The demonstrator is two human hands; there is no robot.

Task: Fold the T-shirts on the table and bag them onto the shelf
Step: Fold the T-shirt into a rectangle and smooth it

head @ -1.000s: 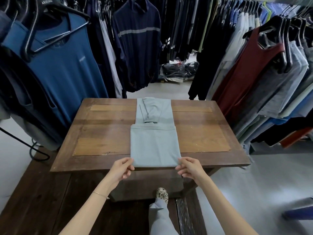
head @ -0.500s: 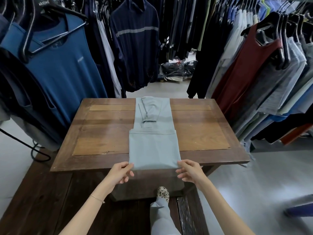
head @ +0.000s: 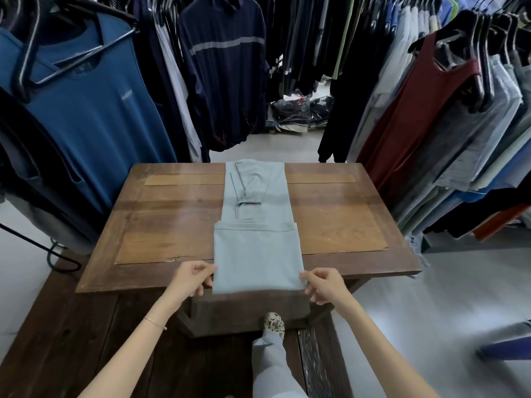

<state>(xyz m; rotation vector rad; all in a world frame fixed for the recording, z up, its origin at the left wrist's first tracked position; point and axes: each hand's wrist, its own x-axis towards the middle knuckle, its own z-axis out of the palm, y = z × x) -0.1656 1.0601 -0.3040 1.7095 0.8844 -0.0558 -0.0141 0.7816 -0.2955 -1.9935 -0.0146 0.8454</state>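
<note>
Folding is partly done on the soft, pale grey-blue T-shirt [head: 257, 248], which lies in a long strip down the middle of the brown wooden counter [head: 172, 225]. Its sides look tucked in already, and a sleeve is laid flat near the far end. The near end is doubled over, so a thicker square sits by the near edge of the counter and hangs over it a little.

The left hand [head: 191, 280] holds the near left corner of that square. Its grip is small, a pinch between thumb and fingers on the cloth edge. The right hand [head: 323, 284] does the same at the near right corner, with the fingers curled round the edge. Both hands sit just at the counter's near rim, one on each side of the shirt.

I think the job is near its start. One shirt is about half folded. It likely needs one more fold, up toward the far end, to make a neat packet. After that it must go into a bag and onto the shelf. No empty bag and no shelf can be seen here, and no other loose shirt lies on the counter.

Around the counter hang many clothes on racks: a big blue top [head: 86, 110] on the left, a dark navy jacket [head: 227, 67] behind, and a dark red vest [head: 422, 110] on the right. Some packed clothes in clear bags [head: 301, 110] lie on the floor far behind.
</note>
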